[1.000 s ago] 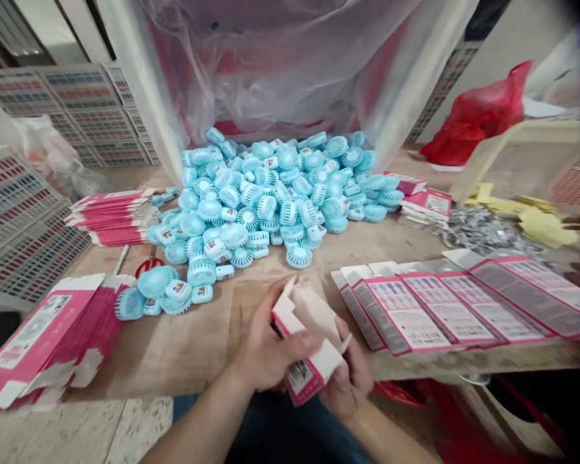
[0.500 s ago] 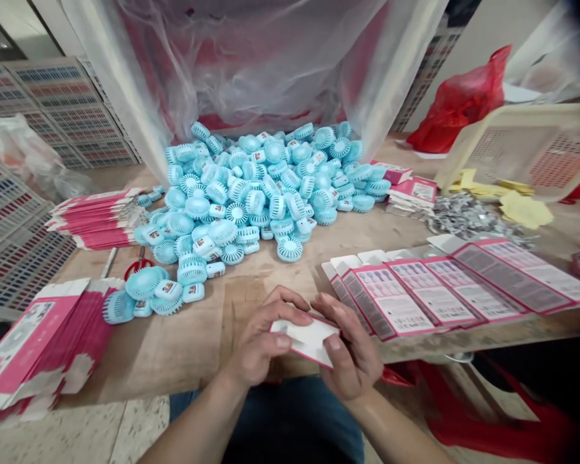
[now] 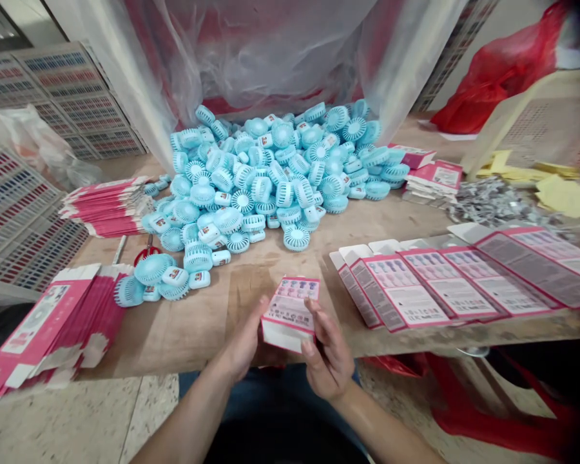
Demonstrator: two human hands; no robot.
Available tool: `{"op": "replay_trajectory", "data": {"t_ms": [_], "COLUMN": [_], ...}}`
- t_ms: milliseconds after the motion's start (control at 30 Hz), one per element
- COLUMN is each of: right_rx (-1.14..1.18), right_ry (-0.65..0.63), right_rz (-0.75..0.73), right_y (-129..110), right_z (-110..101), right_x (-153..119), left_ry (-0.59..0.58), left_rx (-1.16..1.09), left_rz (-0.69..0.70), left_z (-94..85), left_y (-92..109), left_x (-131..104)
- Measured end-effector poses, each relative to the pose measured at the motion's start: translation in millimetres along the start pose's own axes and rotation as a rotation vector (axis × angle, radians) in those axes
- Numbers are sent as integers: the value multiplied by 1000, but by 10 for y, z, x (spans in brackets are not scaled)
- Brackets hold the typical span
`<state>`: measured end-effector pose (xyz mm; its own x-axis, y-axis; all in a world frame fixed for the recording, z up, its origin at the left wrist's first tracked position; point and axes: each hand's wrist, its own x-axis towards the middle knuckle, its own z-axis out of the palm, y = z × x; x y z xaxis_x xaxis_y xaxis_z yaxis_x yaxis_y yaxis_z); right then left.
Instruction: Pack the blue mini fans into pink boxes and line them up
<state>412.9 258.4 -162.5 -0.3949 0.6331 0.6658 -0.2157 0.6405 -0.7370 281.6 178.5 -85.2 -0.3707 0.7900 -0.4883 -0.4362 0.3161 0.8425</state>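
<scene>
A small pink and white printed box (image 3: 290,308) is held at the table's front edge, its printed side facing up and its white end flap turned towards me. My left hand (image 3: 245,341) presses along the box's left side. On its right side my right hand (image 3: 329,351) grips it, with the thumb near the flap's corner and fingers along the edge. Beyond the hands lies a large heap of light-blue mini fans (image 3: 270,174). To the right, several unfolded pink and white boxes (image 3: 406,290) lie overlapped in a row.
Flattened pink boxes (image 3: 62,322) are stacked at the left, with another stack (image 3: 106,206) behind. Red-handled scissors (image 3: 146,250) lie beside the fans. At right are silver pieces (image 3: 497,203), yellow sheets (image 3: 568,195), a cream basket (image 3: 526,122) and a red bag (image 3: 502,77).
The box has been turned so that its printed side shows instead of the white end. Both hands have shifted slightly left and now hold it by its sides. The view has tilted somewhat.
</scene>
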Motion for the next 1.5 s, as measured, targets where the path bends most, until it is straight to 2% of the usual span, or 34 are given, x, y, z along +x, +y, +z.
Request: {"op": "replay_trajectory", "data": {"t_ms": [33,67,133,200,300,367,433,500,533,567,633,667,700,733,767,833,900,967,1033,1067,1100,1167,1200,1267,1333,1367,1433,1500], "right_rx": [7,10,1,-20,-58,-87,-118,-121,-104,-79,-34,-22,-16,-12,-8,-4,-10,-15,-14,-14,-14,-9,-4,8,17,20,26,20], "right_ry": [-19,-26,-18,-17,-45,-69,-105,-159,-190,-218,-258,-267,-269,-272,-273,-273,-276,-291,-301,-302,-305,-310,-313,-328,-342,-350,-392,-472], "right_rz": [11,21,43,69,93,104,112,128,139,149,166,169,171,174,175,166,157,159,171,177,183,192,195,194,187,183,185,203], "right_y": [16,38,100,165,216,214,202,200,206,215,239,249,255,257,255,243,226,210,196,189,182,166,155,129,98,82,55,41], "right_z": [0,-4,-20,-41,-49,-35,-15,2,8,14,20,22,23,22,22,18,13,10,10,11,12,15,16,17,16,12,-11,-71], "right_x": [-40,-79,-163,-261,-423,-510,-548,-528,-501,-467,-394,-361,-334,-313,-297,-276,-259,-239,-213,-198,-184,-158,-147,-131,-121,-116,-97,-50], "left_ry": [-47,-70,-57,-108,-236,-301,-373,-397,-349,-242,97,271,397,465,479,473,558,639,560,476,392,263,212,98,42,43,25,-70], "left_rx": [-51,-116,-170,-43,199,275,378,611,811,1042,1435,1547,1602,1622,1636,1639,1454,991,494,350,308,506,676,978,1071,1048,966,852], "left_rz": [-104,-140,-21,110,130,169,244,349,401,441,456,428,393,363,343,357,520,798,1028,1115,1182,1282,1324,1371,1374,1322,1059,670], "left_z": [-14,-29,-75,-145,-224,-226,-227,-311,-405,-538,-898,-1101,-1299,-1474,-1612,-1732,-1615,-1295,-870,-658,-468,-195,-126,-124,-254,-340,-494,-565], "left_y": [-38,-65,-83,-59,12,54,91,152,200,265,442,547,657,765,867,1038,1150,1190,1159,1123,1078,980,935,856,777,729,600,429], "left_x": [-14,-31,-62,-71,-42,-9,31,83,113,143,199,220,233,235,226,170,71,-50,-160,-203,-235,-259,-256,-236,-224,-225,-223,-169]}}
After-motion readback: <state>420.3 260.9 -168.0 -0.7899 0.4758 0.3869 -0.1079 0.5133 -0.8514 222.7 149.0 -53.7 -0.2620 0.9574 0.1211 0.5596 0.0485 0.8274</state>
